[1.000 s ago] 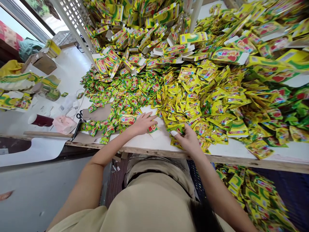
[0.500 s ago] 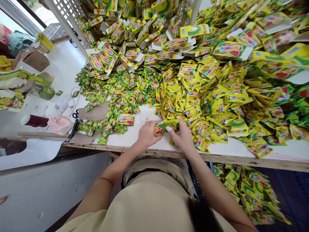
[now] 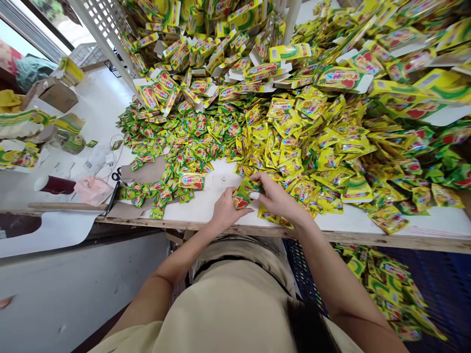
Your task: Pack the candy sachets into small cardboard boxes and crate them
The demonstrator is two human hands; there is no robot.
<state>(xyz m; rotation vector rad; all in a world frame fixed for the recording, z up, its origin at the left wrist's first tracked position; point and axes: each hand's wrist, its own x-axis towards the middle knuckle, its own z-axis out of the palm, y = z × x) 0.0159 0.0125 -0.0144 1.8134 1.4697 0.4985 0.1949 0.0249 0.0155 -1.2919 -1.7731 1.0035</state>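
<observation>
Over the front of the table, both hands are closed on one small green-and-yellow carton point(image 3: 243, 192) with a red fruit print. My left hand point(image 3: 228, 210) wraps its left end. My right hand point(image 3: 275, 197) pinches the right end, thumb in front and fingers behind. The carton is tilted, and the fingers cover part of it. To the left of my left hand lies a carton point(image 3: 192, 181) with a white end flap sticking out. Yellow sachets point(image 3: 287, 157) are heaped just beyond my right hand. Small green sachets point(image 3: 187, 132) spread behind and to the left.
Many cartons point(image 3: 206, 49) are piled at the back below a white lattice rack point(image 3: 101, 17). Scissors point(image 3: 117, 174), a black pen-like tool point(image 3: 112, 198), a pink plastic bag point(image 3: 92, 190) and a dark red cup point(image 3: 55, 185) lie left. Below right, a blue crate point(image 3: 305, 269) stands near more packets.
The carton has turned from nearly level to a tilt, its right end raised. My right hand has moved up and inward, its wrist bent over more. My left hand still grips the left end.
</observation>
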